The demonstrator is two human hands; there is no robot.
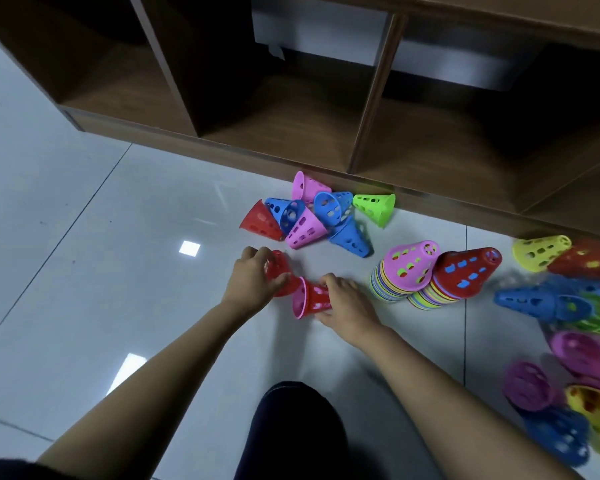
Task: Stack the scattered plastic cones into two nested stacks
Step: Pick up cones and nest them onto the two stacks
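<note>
A glossy pale tiled floor (84, 271) fills most of the view, crossed by thin grout lines and showing bright square reflections of lights. Along its far edge stands a brown wood-grain shelf (291, 116) with open, dark cubbies. A dark-clothed knee (291, 431) shows at the bottom between two bare forearms.

At the right edge lies a blurred heap (586, 341) of perforated plastic cones in yellow, red, blue, green and purple, tipped every way. A smaller cluster (312, 216) of red, blue, pink and green cones lies on its sides against the foot of the shelf.

Between these two groups stand two nested stacks, touching and leaning right: a pink-topped stack (407, 268) and a red-topped stack (465, 275), their many rims forming coloured bands.

Just in front of the cluster, the left hand (252, 282) curls its fingers round a red cone (282, 268). Just beside it, the right hand (349, 306) grips a nested pair (312, 297) lying sideways low over the floor, red with a pink rim facing left.
</note>
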